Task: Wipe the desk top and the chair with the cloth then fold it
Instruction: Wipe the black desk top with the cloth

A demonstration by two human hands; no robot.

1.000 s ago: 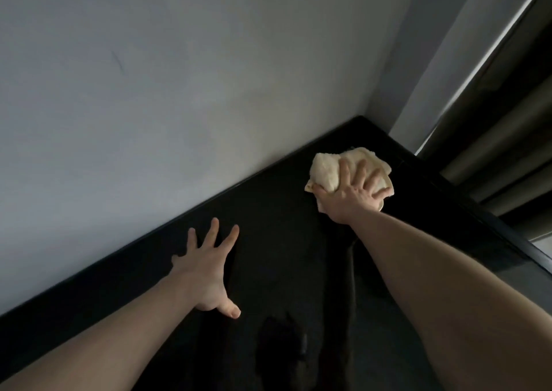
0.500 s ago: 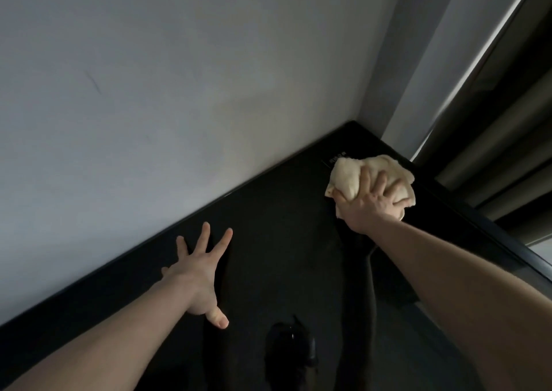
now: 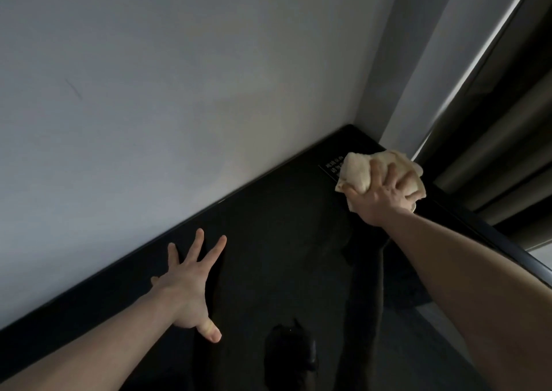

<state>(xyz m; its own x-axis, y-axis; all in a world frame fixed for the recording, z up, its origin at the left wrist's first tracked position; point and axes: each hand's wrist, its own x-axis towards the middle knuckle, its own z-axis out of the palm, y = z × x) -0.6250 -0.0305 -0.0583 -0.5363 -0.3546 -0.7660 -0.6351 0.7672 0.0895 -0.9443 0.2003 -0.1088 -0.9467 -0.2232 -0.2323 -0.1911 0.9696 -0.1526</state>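
Wiping the glossy black desk top [image 3: 283,241] is the step in hand: the right hand [image 3: 380,195] presses a bunched, cream-coloured terry cloth [image 3: 360,172] down on the surface at the far right corner, where the desk meets the pale grey wall [image 3: 179,92] and the dark curtain [image 3: 493,151]. Its fingers are spread and curled over the top of the wad, gripping it, with the thumb hooked round the near left edge. Folds of cloth bulge out past the fingertips on the far side and to the right.

The left hand [image 3: 186,284] lies well apart from the cloth, nearer the person and close to the back edge along the wall. It is flat on the desk, fingers straight and splayed, thumb pointing back toward the body, holding nothing and seemingly bracing.

A small patch of white print [image 3: 333,168] shows on the desk just beside the cloth, partly hidden under it; it is too small to read.

With the cloth already at the corner, I judge the next move calls for drawing it back across the surface toward the near edge, keeping steady downward pressure, and shifting the left hand off any strip to be wiped. The chair is not in view, and both it and the folding are, I judge, not yet done.
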